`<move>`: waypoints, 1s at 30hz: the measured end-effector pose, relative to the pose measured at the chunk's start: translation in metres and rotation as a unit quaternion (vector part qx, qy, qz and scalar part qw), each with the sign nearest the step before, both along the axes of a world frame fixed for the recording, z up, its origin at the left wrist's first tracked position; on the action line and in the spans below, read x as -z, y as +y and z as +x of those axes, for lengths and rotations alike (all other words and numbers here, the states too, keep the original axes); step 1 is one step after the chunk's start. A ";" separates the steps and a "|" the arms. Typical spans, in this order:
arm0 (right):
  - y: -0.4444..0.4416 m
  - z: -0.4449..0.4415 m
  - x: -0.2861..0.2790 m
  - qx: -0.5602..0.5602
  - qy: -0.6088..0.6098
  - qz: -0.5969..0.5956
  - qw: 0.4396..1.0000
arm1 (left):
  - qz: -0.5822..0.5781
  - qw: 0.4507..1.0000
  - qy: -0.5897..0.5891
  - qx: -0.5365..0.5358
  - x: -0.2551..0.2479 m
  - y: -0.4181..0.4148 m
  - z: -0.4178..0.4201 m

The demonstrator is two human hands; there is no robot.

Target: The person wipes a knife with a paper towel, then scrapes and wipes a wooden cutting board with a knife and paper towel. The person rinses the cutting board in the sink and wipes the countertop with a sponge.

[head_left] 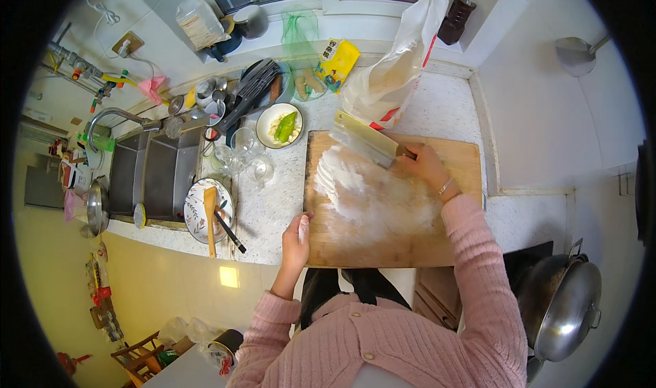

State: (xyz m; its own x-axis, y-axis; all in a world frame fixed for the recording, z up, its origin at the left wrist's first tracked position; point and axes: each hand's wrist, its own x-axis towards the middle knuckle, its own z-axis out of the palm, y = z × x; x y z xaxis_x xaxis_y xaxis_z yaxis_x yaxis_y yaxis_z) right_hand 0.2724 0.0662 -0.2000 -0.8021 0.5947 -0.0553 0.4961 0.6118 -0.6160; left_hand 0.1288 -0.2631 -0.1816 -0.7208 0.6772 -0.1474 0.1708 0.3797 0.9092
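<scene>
My right hand (426, 166) grips the dark handle of a kitchen cleaver (365, 141), its broad blade pointing up and left across a wooden cutting board (405, 254). A heap of white flour (341, 175) lies on the board's left part, just below the blade, with a thin dusting spread to the right. At the board's left edge, my left hand (297, 238) rests with flour on its thumb; its fingers curl around that edge. Behind the board stands a tall open plastic bag (379, 90) with white residue inside, close to the blade.
Left of the board are a bowl with a green pepper (285, 126), drinking glasses (246, 154) and a patterned plate (193, 211) bearing a wooden spatula (210, 219). The double sink (171, 172) lies further left. A lidded wok (566, 306) stands at the lower right.
</scene>
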 end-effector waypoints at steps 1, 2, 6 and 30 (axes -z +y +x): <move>0.007 -0.005 0.005 -0.021 0.003 -0.019 1.000 | 0.006 1.000 0.001 -0.003 0.000 -0.001 0.000; 0.012 -0.008 0.010 -0.043 0.014 -0.033 0.998 | 0.012 1.000 0.001 -0.007 0.001 -0.003 0.000; 0.017 -0.021 0.010 -0.066 0.002 -0.177 0.982 | 0.015 0.999 -0.010 -0.033 -0.001 -0.004 0.004; 0.040 -0.040 -0.003 -0.060 -0.044 -0.185 0.980 | -0.016 0.999 0.000 -0.049 0.010 -0.007 0.009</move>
State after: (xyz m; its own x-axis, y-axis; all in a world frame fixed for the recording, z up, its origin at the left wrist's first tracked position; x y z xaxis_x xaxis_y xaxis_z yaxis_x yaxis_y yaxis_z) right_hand 0.2324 0.1062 -0.1966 -0.8470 0.4227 -0.3222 0.4963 0.4119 -0.7642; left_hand 0.1381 -0.2703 -0.1916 -0.7833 0.5985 -0.1680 0.1317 0.4240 0.8960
